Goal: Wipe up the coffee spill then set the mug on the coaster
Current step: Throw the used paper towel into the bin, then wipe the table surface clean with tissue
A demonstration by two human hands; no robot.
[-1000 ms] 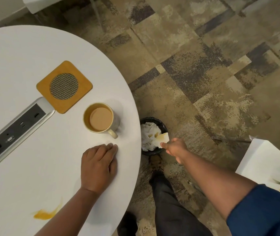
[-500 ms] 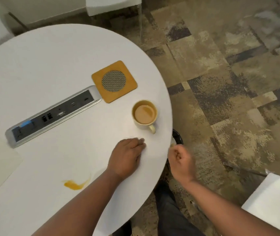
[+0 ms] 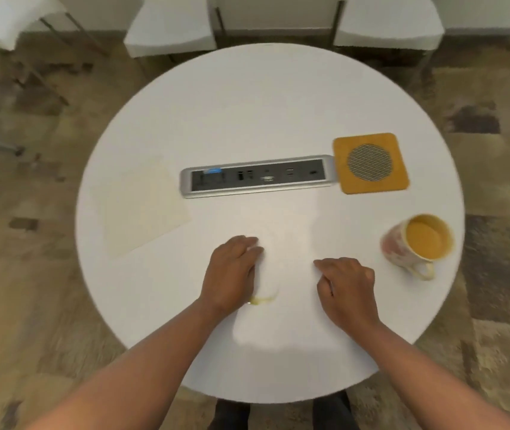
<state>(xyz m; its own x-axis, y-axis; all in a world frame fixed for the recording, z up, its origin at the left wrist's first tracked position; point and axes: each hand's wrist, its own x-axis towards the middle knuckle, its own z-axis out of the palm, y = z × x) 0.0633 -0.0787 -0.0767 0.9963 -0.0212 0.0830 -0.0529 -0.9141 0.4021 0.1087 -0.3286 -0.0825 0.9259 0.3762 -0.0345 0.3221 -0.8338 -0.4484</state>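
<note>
A: Lowest in frame, what's there?
B: Both hands: left hand [image 3: 231, 268] flat, fingers together, beside the coffee spill [image 3: 261, 301]; right hand [image 3: 347, 285] loosely curled, holding nothing.
A: Farther up?
B: Mug [image 3: 415, 243] near the surface's [image 3: 278, 97] right edge; coaster [image 3: 370, 162] above it, touching the power strip [image 3: 257, 180]. Bare room centre.
</note>
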